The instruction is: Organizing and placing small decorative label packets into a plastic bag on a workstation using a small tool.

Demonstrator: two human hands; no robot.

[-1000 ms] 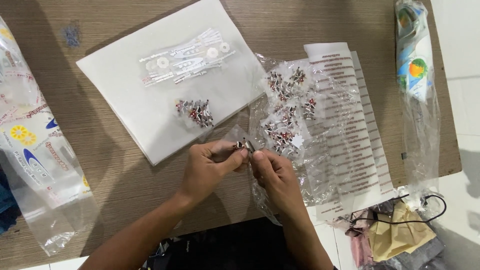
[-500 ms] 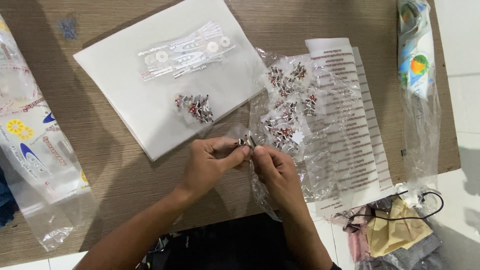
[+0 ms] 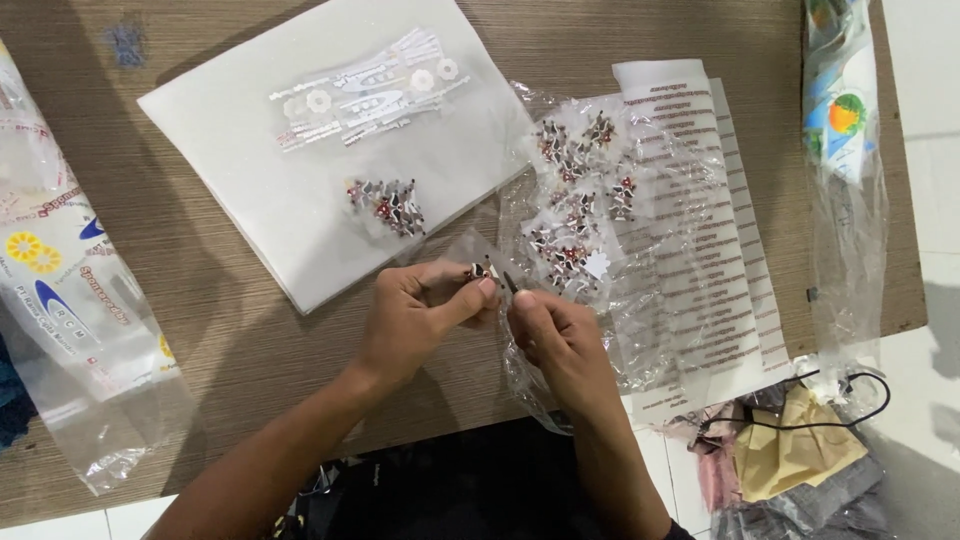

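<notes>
I pinch the small red-and-white piece (image 3: 477, 271) between left hand (image 3: 415, 318) fingertips, steadying it while my right hand (image 3: 555, 335), at 3 o'clock, closes on a thin dark pin (image 3: 509, 282).

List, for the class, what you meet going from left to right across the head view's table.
Printed clear bag → white sheet → left hand → right hand → printed paper slip → colourful clear bag.

Small dark piece (image 3: 478, 271) between both hands: too tiny to identify. Printed bag (image 3: 60, 300): cut off at left edge.
</notes>
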